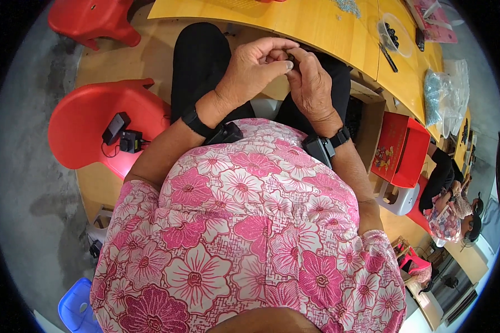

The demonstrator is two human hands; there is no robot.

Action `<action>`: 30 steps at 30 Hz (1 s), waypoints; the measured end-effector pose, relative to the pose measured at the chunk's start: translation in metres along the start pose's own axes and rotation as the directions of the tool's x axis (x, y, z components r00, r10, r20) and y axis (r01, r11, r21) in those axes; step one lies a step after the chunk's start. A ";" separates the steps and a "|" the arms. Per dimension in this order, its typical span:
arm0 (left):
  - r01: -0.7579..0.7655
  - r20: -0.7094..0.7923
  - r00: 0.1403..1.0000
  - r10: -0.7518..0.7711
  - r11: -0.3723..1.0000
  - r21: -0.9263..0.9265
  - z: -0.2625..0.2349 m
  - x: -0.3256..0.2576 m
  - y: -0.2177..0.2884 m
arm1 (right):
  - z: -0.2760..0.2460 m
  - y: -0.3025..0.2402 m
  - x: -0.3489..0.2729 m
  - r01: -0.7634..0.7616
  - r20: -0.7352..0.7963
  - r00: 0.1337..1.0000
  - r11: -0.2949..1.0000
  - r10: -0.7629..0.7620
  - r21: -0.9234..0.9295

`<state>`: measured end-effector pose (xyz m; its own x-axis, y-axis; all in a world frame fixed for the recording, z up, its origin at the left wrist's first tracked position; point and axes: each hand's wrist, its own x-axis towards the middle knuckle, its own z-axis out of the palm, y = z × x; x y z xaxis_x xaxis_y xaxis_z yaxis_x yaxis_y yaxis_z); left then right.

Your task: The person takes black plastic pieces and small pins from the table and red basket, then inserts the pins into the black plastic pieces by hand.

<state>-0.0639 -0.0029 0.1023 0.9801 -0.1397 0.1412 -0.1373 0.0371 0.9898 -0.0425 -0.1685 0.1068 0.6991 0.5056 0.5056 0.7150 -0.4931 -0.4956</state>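
My left hand (252, 73) and my right hand (312, 87) meet above my lap, near the table's front edge. Fingertips of both are pinched together around a small dark piece (290, 57). Most of that piece is covered by the fingers, so its kind cannot be made out. The left thumb lies along its near side, and the right fingers curl over it from the other side. Each wrist wears a black strap with a dark device on it.
Ahead is a yellow wooden table (316, 28) bearing a clear tub of black parts (393, 34), a black pen (388, 57) and plastic bags (445, 94). An open red box (400, 150) stands at right, a red chair (83, 125) at left. Another person (450, 205) sits far right.
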 end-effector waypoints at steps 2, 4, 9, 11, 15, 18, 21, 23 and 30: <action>-0.078 0.028 0.997 0.078 0.997 -0.020 0.003 -0.003 0.003 | 0.002 0.005 -0.001 0.028 -0.003 1.000 1.000 -0.028 0.013; -0.154 0.053 0.986 0.156 0.987 -0.042 0.003 -0.004 0.003 | 0.002 0.005 -0.001 0.056 -0.006 0.998 0.998 -0.056 0.028; -0.173 0.129 0.980 0.150 0.968 0.184 -0.003 -0.003 0.001 | 0.002 0.002 0.000 0.013 0.026 1.000 0.991 -0.016 0.134; -0.187 0.151 0.976 0.160 0.964 0.187 -0.005 -0.001 0.003 | 0.002 0.002 -0.001 0.011 0.035 0.999 0.990 -0.016 0.138; -0.226 0.135 0.970 0.202 0.954 0.198 -0.005 -0.001 0.000 | 0.001 0.000 -0.001 0.025 0.035 0.999 0.991 -0.030 0.130; -0.235 0.120 0.970 0.212 0.941 0.245 -0.004 -0.001 0.001 | 0.000 -0.001 -0.001 0.024 0.040 0.999 0.991 -0.029 0.135; -0.270 0.122 0.962 0.246 0.925 0.266 -0.002 -0.001 0.001 | 0.001 0.002 -0.003 0.027 0.019 0.999 0.989 -0.030 0.146; -0.285 0.114 0.958 0.263 0.918 0.276 -0.001 -0.001 0.000 | 0.000 0.000 -0.003 0.030 0.013 0.999 0.991 -0.032 0.131; -0.315 0.096 0.949 0.300 0.898 0.306 0.000 -0.003 -0.001 | -0.001 0.001 -0.003 0.050 0.013 0.999 0.994 -0.052 0.096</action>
<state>-0.0666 -0.0030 0.1005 0.8751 -0.2169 0.4326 -0.4761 -0.2253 0.8500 -0.0439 -0.1716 0.1054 0.6612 0.5397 0.5211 0.7457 -0.3967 -0.5354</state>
